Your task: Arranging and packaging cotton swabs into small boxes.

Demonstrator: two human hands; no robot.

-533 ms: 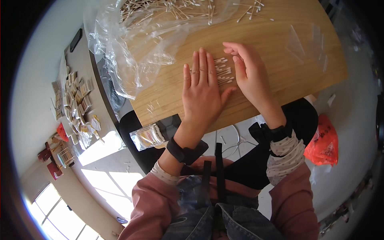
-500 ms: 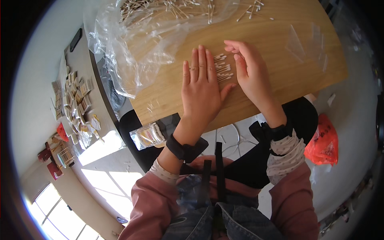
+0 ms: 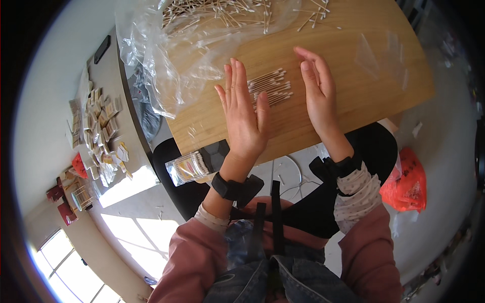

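Note:
On the wooden table lies a small row of cotton swabs (image 3: 275,90), side by side with their white tips toward the right. My left hand (image 3: 245,118) is on edge at the row's left end, fingers stretched out and thumb apart, and it partly hides the left tips. Right of the row, a short gap away, my right hand (image 3: 322,98) is held palm inward with its fingers slightly curved. It holds nothing. A loose heap of cotton swabs (image 3: 212,12) lies on a clear plastic bag (image 3: 166,76) at the far side.
A packed bag of swabs (image 3: 188,167) sits by the near left table edge (image 3: 177,136). Clear plastic pieces (image 3: 371,53) lie at the right. Several small packs (image 3: 103,121) are piled on a surface at far left; a red bag (image 3: 406,182) is at lower right.
My left hand has lifted from flat on the swabs, turned on edge and moved left, uncovering the row. My right hand has shifted slightly right, away from the tips.

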